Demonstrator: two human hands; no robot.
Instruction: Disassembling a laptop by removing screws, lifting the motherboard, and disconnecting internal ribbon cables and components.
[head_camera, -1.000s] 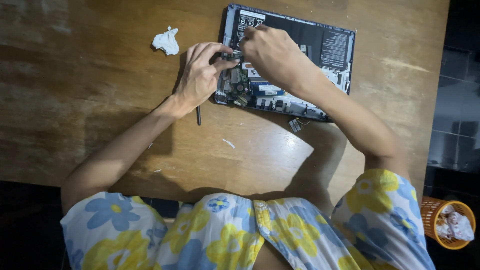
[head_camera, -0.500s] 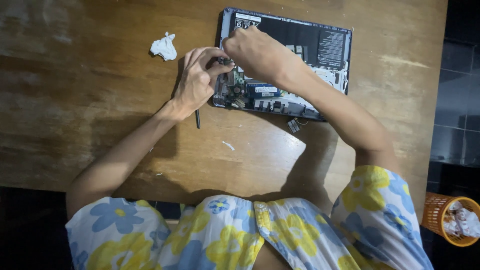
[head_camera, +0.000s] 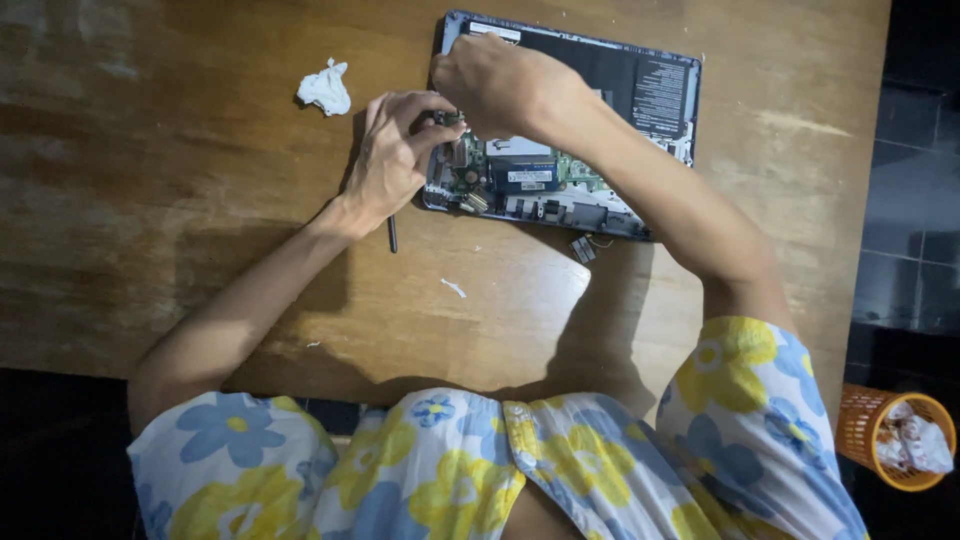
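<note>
An opened laptop (head_camera: 640, 90) lies bottom-up on the wooden table (head_camera: 180, 200), its green circuit board (head_camera: 530, 180) bare. My left hand (head_camera: 390, 165) is at the laptop's near-left corner, thumb and fingers pinched on a small part (head_camera: 447, 120) at the board's edge. My right hand (head_camera: 495, 85) reaches across from the right and curls over the same spot, knuckles up. Its fingertips are hidden, so I cannot tell what it grips. A thin dark tool (head_camera: 392, 235) sticks out from under my left wrist onto the table.
A crumpled white tissue (head_camera: 325, 88) lies left of the laptop. A small loose component (head_camera: 583, 248) sits just in front of the laptop, and white scraps (head_camera: 453, 288) dot the wood. An orange waste basket (head_camera: 895, 435) with paper stands on the dark floor at right.
My right hand has slid left along the laptop to its left corner, meeting the left hand's fingertips. The left hand stayed in place, pinching tighter.
</note>
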